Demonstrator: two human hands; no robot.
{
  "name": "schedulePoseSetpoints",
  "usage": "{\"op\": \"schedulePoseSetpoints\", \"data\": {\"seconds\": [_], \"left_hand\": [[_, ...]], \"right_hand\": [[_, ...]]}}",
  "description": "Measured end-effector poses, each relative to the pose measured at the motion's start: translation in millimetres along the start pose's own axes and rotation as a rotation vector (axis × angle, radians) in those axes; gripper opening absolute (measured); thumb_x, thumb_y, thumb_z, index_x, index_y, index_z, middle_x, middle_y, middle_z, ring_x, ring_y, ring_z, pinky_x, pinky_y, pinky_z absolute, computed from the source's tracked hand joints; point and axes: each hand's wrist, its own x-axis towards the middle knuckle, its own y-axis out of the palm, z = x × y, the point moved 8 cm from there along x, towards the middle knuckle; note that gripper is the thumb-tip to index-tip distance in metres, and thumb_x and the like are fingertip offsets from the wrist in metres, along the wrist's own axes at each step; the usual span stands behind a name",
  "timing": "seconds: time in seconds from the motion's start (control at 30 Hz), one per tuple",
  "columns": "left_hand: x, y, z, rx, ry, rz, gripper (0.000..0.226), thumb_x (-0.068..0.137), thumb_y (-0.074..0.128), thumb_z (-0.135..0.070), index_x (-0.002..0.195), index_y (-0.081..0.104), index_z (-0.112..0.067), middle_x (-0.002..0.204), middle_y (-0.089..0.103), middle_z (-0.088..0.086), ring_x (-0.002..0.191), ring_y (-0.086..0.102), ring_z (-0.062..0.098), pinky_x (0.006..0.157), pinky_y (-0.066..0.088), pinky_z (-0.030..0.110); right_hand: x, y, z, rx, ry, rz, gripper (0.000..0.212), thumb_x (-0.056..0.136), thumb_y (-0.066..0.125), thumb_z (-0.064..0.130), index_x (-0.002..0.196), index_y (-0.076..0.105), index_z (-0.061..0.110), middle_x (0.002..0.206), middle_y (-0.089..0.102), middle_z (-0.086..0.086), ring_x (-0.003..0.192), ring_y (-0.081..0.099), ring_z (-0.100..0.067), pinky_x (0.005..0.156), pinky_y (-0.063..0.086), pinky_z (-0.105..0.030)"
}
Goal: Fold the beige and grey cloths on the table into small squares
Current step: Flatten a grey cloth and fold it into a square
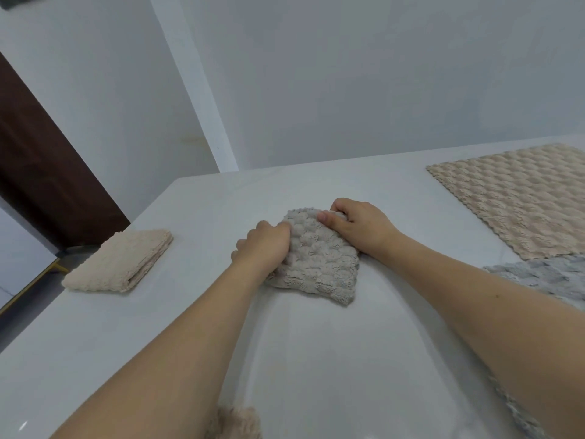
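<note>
A folded grey-beige textured cloth (319, 261) lies in the middle of the white table (316, 359). My left hand (264, 245) grips its left edge with curled fingers. My right hand (354, 223) grips its far right corner, thumb on top. A beige cloth (122, 261) folded into a small square sits at the left of the table. A large beige cloth (519, 198) lies spread flat at the right, with a light grey cloth (544, 275) partly under its near edge and behind my right forearm.
A scrap of beige cloth (235, 423) shows at the bottom edge between my forearms. The table's left edge runs past a dark brown door (41, 160). A white wall stands behind the table.
</note>
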Motion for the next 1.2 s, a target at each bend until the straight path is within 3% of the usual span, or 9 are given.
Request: {"op": "schedulePoseSetpoints", "data": {"seconds": [0.13,0.23,0.33,0.43,0.53,0.63,0.8,0.97,1.2], "left_hand": [[4.0,-0.1,-9.0,0.116,0.091,-0.113,0.048,0.093,0.031,-0.049,0.113,0.058,-0.016,0.121,0.059,0.007,0.117,0.045,0.033,0.097,0.032,0.043],[-11.0,-5.0,-18.2,-0.009,0.314,-0.304,0.031,0.099,0.033,-0.040,0.096,0.050,-0.013,0.099,0.062,0.007,0.098,0.054,0.033,0.086,0.040,0.042],[-26.3,-8.6,-22.1,-0.110,0.430,-0.401,0.024,0.103,0.032,-0.036,0.097,0.038,-0.014,0.083,0.061,0.008,0.076,0.056,0.034,0.066,0.043,0.041],[-25.8,-9.2,-24.7,-0.069,0.452,-0.418,0.020,0.103,0.032,-0.033,0.099,0.033,-0.014,0.075,0.058,0.004,0.069,0.053,0.032,0.060,0.037,0.038],[-16.8,-7.8,-23.4,-0.092,0.437,-0.394,0.016,0.103,0.035,-0.030,0.099,0.033,-0.014,0.070,0.054,-0.001,0.069,0.054,0.030,0.060,0.036,0.037],[-3.8,-15.4,-25.9,-0.164,0.421,-0.412,0.015,0.103,0.035,-0.028,0.099,0.032,-0.014,0.069,0.052,0.000,0.069,0.052,0.032,0.059,0.033,0.037],[49.8,-28.2,-41.2,-0.148,0.417,-0.476,0.016,0.103,0.036,-0.028,0.100,0.031,-0.013,0.071,0.055,0.005,0.069,0.054,0.035,0.057,0.035,0.037],[134.4,-41.4,-60.4,-0.130,0.369,-0.510,0.017,0.101,0.041,-0.027,0.099,0.030,-0.014,0.073,0.054,0.004,0.069,0.053,0.032,0.058,0.034,0.036],[222.2,-35.2,-77.2,0.038,0.261,-0.500,0.022,0.100,0.043,-0.031,0.106,0.031,-0.013,0.069,0.054,0.001,0.063,0.051,0.027,0.057,0.034,0.034]], "right_hand": [[1.8,-0.6,-0.9,0.017,-0.004,-0.009,0.043,0.091,0.049,0.059,0.081,0.055,0.017,0.076,0.060,0.004,0.075,0.055,-0.016,0.068,0.042,-0.033],[3.0,-1.8,-1.6,0.035,0.014,-0.034,0.045,0.090,0.051,0.057,0.080,0.056,0.013,0.075,0.061,0.001,0.070,0.053,-0.015,0.063,0.040,-0.031],[4.4,-5.5,-4.2,0.062,0.054,-0.069,0.047,0.088,0.056,0.057,0.077,0.055,0.011,0.073,0.060,-0.001,0.066,0.051,-0.014,0.060,0.040,-0.031],[5.1,-5.8,-5.4,0.116,0.105,-0.084,0.049,0.083,0.063,0.057,0.079,0.058,0.008,0.071,0.061,-0.001,0.065,0.052,-0.015,0.061,0.042,-0.032],[4.2,-4.5,-14.5,0.357,0.181,-0.105,0.035,0.084,0.066,0.049,0.086,0.059,0.014,0.073,0.063,0.001,0.064,0.053,-0.013,0.063,0.043,-0.032],[12.7,0.7,-19.4,0.558,0.211,-0.059,0.011,0.087,0.059,0.025,0.097,0.056,0.029,0.077,0.060,-0.003,0.064,0.052,-0.017,0.065,0.041,-0.035],[72.5,3.7,-11.1,0.476,0.119,-0.119,0.020,0.091,0.055,0.022,0.104,0.046,0.035,0.074,0.053,-0.006,0.063,0.053,-0.021,0.063,0.051,-0.041],[161.8,14.0,-24.7,0.362,0.142,-0.208,0.009,0.094,0.055,0.017,0.102,0.052,0.018,0.070,0.051,0.001,0.056,0.046,-0.012,0.050,0.036,-0.023],[241.5,37.3,-47.2,0.043,0.192,-0.213,0.021,0.092,0.047,0.010,0.113,0.046,0.014,0.093,0.055,-0.003,0.090,0.056,-0.029,0.070,0.040,-0.033]]}}
